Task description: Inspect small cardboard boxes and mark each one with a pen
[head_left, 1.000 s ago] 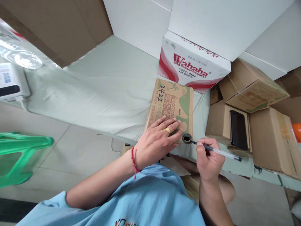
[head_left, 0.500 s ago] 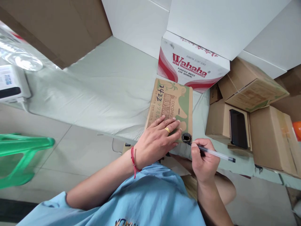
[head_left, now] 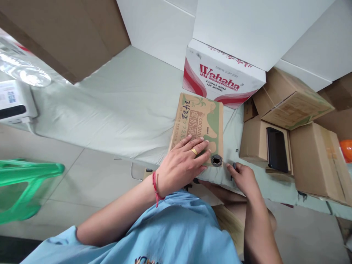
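Note:
A coconut drink carton (head_left: 202, 121), marked "2422" by hand, lies on the pale green cloth. My left hand (head_left: 188, 156) rests flat on its near part, fingers outstretched. At the carton's near right corner is a dark-rimmed hole (head_left: 216, 160) with black ink around it. Just right of that corner, my right hand (head_left: 244, 178) is closed in a pinch, low over the cloth. Between its thumb and finger shows the dark end of a pen (head_left: 234, 166); most of the pen is hidden by the hand or foreshortened.
Behind the carton stands a white and red Wahaha water box (head_left: 222, 75). Brown boxes (head_left: 316, 161) are stacked to the right, with a black phone (head_left: 277, 149) on one. A white device (head_left: 16, 101) with a cable sits far left, above a green plastic stool (head_left: 27, 187).
My right hand has moved right, away from the carton's corner, and the pen has turned so its clear barrel no longer shows. My left hand stays in place on the carton.

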